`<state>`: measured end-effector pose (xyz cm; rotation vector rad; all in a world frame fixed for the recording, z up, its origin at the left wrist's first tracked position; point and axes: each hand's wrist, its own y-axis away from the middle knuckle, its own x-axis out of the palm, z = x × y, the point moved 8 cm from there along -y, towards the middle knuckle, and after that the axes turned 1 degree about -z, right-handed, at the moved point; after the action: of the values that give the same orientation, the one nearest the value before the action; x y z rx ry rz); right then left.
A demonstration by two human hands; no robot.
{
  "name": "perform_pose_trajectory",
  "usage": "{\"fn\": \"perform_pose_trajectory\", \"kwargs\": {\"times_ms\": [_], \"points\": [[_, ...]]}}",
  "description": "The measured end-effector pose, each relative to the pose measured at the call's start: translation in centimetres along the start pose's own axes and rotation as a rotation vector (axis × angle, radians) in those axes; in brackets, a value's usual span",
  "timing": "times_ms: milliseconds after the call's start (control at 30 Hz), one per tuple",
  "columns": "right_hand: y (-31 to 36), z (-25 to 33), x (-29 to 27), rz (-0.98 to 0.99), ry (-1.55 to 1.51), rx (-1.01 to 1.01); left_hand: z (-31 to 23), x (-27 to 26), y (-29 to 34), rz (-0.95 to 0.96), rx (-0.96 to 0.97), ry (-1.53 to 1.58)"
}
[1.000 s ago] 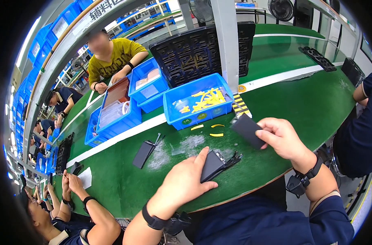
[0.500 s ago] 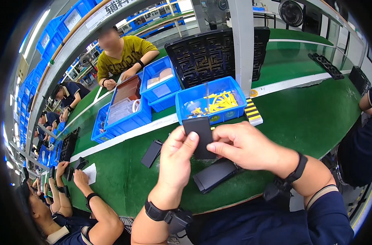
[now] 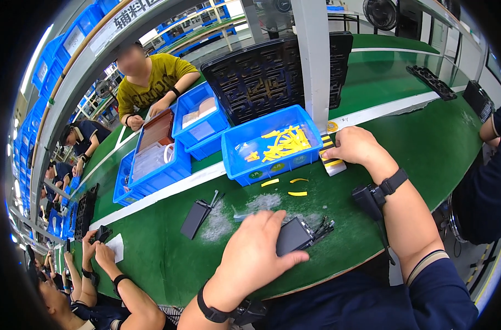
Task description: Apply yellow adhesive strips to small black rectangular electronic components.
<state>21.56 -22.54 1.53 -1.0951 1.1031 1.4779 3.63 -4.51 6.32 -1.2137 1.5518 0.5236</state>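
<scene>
The left hand [image 3: 256,250] is at the left end of a black block [image 3: 294,236] lying on the green desk [image 3: 151,247]. Its fingers are spread, the thumb along the block's near edge; how hard they press cannot be told. Dark wires [image 3: 321,228] stick out from the block's right end.

The right hand [image 3: 361,146] touches a black-and-yellow striped pad [image 3: 334,168] right of the front bin [image 3: 242,169]. Its fingers are curled, the tips partly hidden, so whether they grip anything cannot be told.

The bin is blue and holds yellow strips [image 3: 289,144]. Round stickers with small print, one of them green [image 3: 255,175], mark its front wall. Three loose strips [image 3: 270,182] lie on the desk before it. A second block [image 3: 194,220], also with wires, lies left of the first.

Large dark characters run along a pale sign [image 3: 118,34] on the overhead beam. White labels [image 3: 72,39] with print too small to read mark the raised bins at upper left. Dark lettering crosses a co-worker's yellow-green shirt [image 3: 148,88].
</scene>
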Motion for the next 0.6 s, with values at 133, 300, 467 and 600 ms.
{"fn": "perform_pose_trajectory", "kwargs": {"times_ms": [133, 300, 467, 600], "points": [[-1.1, -1.5, 0.1, -0.062, -0.168, -0.017, -0.4, 1.5, 1.0, 0.215, -0.108, -0.113], [-0.6, -1.3, -0.9, -0.103, -0.142, -0.034, 1.3, -1.4, -0.5, 0.074, -0.149, -0.037], [2.6, 1.4, -4.5, -0.542, -0.159, -0.217, 7.2, -0.2, -1.7, -0.107, -0.355, 0.528], [5.0, 6.5, -1.1, -0.059, -1.217, -0.319, 7.2, 0.9, -1.6, -0.224, -0.277, 0.661]]}}
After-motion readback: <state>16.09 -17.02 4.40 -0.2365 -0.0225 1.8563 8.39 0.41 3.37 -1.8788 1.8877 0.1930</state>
